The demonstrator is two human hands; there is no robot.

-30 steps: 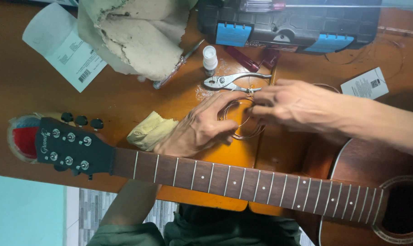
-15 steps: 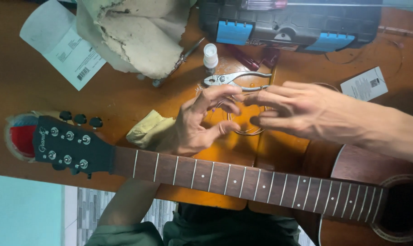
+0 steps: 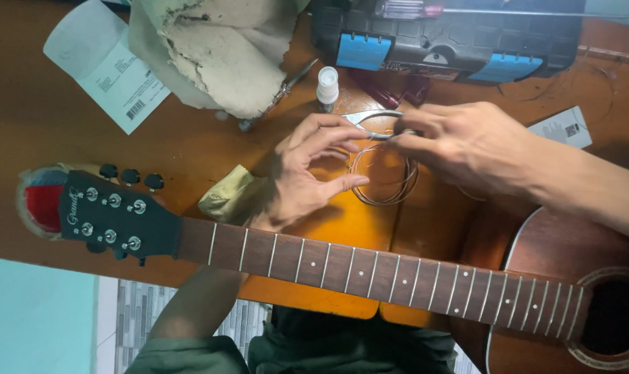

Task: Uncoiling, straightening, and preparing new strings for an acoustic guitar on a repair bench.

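Note:
A coiled guitar string (image 3: 385, 179) hangs just above the orange board, held between both hands. My left hand (image 3: 306, 173) has its fingers spread around the coil's left side. My right hand (image 3: 467, 142) pinches the coil's top right. A brown acoustic guitar lies across the front, its fretboard (image 3: 397, 271) bare of strings and its black headstock (image 3: 113, 220) at the left. Steel pliers (image 3: 370, 119) lie just behind my fingers.
A grey toolbox with blue latches (image 3: 453, 34) stands at the back. A small white bottle (image 3: 327, 86), a torn beige cloth (image 3: 217, 48), paper sheets (image 3: 106, 62), a yellow rag (image 3: 231, 197) and a screwdriver (image 3: 276, 97) lie on the brown table (image 3: 37, 138).
My left hand's fingers have opened up and spread apart. Both hands have lifted the string coil slightly, so its loop now shows between them.

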